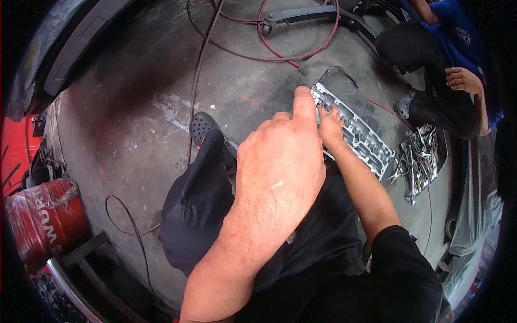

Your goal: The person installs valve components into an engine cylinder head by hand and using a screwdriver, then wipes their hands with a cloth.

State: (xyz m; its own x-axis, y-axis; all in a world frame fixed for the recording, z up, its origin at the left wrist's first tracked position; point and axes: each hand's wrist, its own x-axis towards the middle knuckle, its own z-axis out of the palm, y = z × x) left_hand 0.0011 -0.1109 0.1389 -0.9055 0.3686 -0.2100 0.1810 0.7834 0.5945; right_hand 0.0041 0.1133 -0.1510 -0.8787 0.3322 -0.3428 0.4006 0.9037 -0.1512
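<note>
My left hand (283, 156) is raised close to the camera, its back toward me. Its fingers curl away out of sight, with one digit pointing up beside the end of a silver engine cylinder head (358, 126). What it holds, if anything, is hidden. Farther down, my right hand (330, 128) touches the near left part of the cylinder head, its visible fingers apart. The cylinder head lies slanted on the floor in front of my legs, partly covered by my hands. A black curved hose or rod (342, 70) arcs beyond its far end.
A tray of metal tools (423, 159) lies to the right. A co-worker in a blue shirt (460, 35) crouches at the upper right, one hand (464, 81) over the knee. Red hoses (291, 57) cross the concrete floor. A red drum (48, 220) stands at the left.
</note>
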